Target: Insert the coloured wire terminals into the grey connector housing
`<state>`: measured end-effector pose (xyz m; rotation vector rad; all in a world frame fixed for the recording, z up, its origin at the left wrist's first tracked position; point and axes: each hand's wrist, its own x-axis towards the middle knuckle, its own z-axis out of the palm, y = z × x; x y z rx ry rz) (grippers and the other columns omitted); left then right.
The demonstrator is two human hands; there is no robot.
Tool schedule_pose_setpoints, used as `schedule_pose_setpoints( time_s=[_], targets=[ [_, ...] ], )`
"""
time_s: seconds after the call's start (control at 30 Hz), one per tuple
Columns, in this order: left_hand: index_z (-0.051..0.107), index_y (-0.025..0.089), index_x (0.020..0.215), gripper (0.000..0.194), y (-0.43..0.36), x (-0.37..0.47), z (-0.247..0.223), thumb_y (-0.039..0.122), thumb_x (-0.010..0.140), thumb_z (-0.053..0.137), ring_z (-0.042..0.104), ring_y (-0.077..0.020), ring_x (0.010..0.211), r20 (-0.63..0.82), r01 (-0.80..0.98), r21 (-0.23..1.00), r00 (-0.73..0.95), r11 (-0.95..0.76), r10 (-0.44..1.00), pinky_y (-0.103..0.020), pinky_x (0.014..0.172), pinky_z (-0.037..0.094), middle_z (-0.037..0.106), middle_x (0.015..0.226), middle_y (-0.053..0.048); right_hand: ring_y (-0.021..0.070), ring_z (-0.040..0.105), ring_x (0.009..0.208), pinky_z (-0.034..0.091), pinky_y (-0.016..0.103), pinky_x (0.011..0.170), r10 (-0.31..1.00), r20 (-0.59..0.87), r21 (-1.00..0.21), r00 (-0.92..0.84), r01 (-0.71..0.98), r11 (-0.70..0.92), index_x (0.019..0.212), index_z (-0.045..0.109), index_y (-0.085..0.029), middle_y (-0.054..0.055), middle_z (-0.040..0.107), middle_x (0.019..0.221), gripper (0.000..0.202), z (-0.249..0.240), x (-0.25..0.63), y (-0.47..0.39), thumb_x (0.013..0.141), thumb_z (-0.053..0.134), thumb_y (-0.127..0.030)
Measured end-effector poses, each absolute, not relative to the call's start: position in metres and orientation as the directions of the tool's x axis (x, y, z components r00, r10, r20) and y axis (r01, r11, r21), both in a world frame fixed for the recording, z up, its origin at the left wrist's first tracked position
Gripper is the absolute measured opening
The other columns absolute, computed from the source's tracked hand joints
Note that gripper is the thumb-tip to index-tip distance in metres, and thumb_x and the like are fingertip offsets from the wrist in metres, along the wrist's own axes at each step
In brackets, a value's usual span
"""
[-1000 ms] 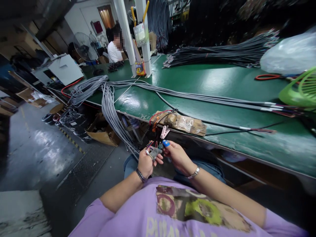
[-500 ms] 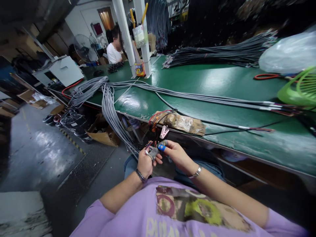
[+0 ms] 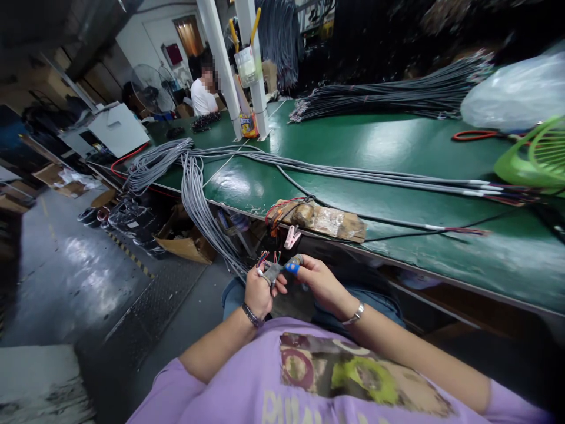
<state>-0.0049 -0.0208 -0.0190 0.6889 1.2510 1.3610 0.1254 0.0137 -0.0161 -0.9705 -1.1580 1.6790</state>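
Note:
Thin coloured wires [image 3: 263, 258] stick up from my left hand [image 3: 261, 290], whose fingers are closed round the end of a grey cable. Grey coverings wrap some of its fingers. Just to the right, my right hand [image 3: 318, 280] has thumb and forefinger pinched together, with blue tape on one finger; what lies between the fingertips is too small to tell. Both hands are below the bench edge, near a pink clip [image 3: 292, 237]. A hank of grey cables [image 3: 198, 200] hangs over the edge to the left of my hands.
On the green bench [image 3: 375, 144] lie a taped wooden block [image 3: 329, 221], long grey cables, a dark cable bundle [image 3: 384, 97], a plastic bag [image 3: 514, 94] and a green basket [image 3: 536, 154]. A person [image 3: 203, 94] sits beyond the white posts.
My right hand has moved slightly right and down, away from the wire ends in my left hand. My left hand has barely moved.

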Motion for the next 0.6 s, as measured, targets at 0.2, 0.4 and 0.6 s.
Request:
schedule_pose_setpoints(
  time_s=[0.2,0.4,0.6],
  targets=[
    [0.053,0.016,0.069,0.031,-0.023,-0.004,-0.021,0.042,0.064,0.068,0.052,-0.0087,0.034,-0.233,-0.262,0.948,-0.184,0.180,0.955,-0.017,0.031,0.022,0.061,0.051,0.000,0.0117,0.048,0.060,0.039,0.025,0.056,0.900,-0.101,-0.980,-0.425,-0.114,-0.164,0.074,0.062,-0.017,0.000,0.059,0.067,0.031,-0.003,0.125,0.024,0.066,0.072,-0.045],
    [0.055,0.016,0.074,0.026,-0.026,-0.004,-0.025,0.038,0.068,0.067,0.053,-0.0096,0.036,-0.204,-0.161,0.970,-0.148,0.179,0.968,-0.018,0.033,0.024,0.061,0.051,0.001,0.0102,0.045,0.055,0.037,0.024,0.055,0.893,-0.049,-0.999,-0.447,0.009,-0.050,0.062,0.058,-0.016,-0.002,0.056,0.058,0.027,0.001,0.125,0.030,0.064,0.073,-0.039],
    [0.056,0.016,0.074,0.029,-0.024,-0.005,-0.020,0.039,0.065,0.069,0.054,-0.0096,0.036,-0.235,-0.141,0.965,-0.084,0.222,0.968,-0.018,0.033,0.024,0.061,0.051,0.000,0.0123,0.050,0.058,0.041,0.025,0.059,0.889,-0.013,-0.998,-0.459,-0.048,-0.039,0.066,0.060,-0.017,0.000,0.060,0.062,0.025,-0.005,0.129,0.026,0.069,0.069,-0.040]
  ],
)
